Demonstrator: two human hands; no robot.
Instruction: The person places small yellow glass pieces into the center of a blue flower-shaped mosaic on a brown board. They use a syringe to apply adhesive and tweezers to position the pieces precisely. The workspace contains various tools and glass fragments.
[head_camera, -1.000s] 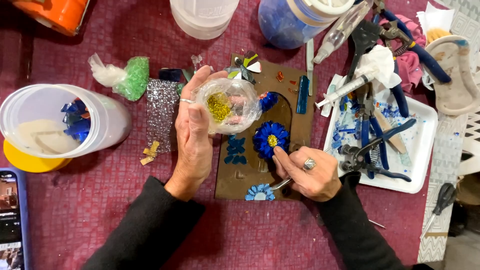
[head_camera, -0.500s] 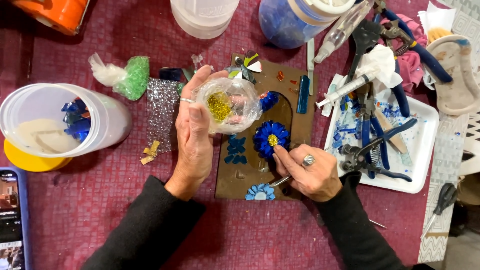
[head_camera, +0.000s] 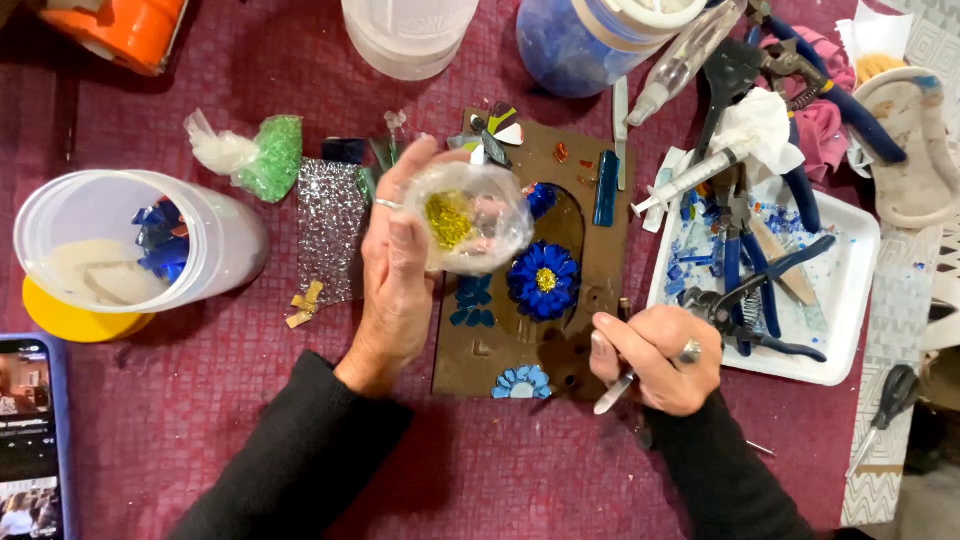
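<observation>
Right hand (head_camera: 655, 358), pinching a slim tool (head_camera: 613, 392), now drawn back off the blue flower (head_camera: 543, 280); left hand (head_camera: 400, 275) still cupping clear bag of yellow bits (head_camera: 470, 217) over brown board (head_camera: 600, 260)

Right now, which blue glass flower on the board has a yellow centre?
The large dark blue flower mid-board, beside the left hand; the pale blue flower at the bottom edge has none.

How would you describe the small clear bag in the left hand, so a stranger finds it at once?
Start from the brown board in the middle of the red table. The left hand holds the clear bag above the board's upper left part. Only this bag contains yellow grains; the other bag, farther left, holds green.
</observation>
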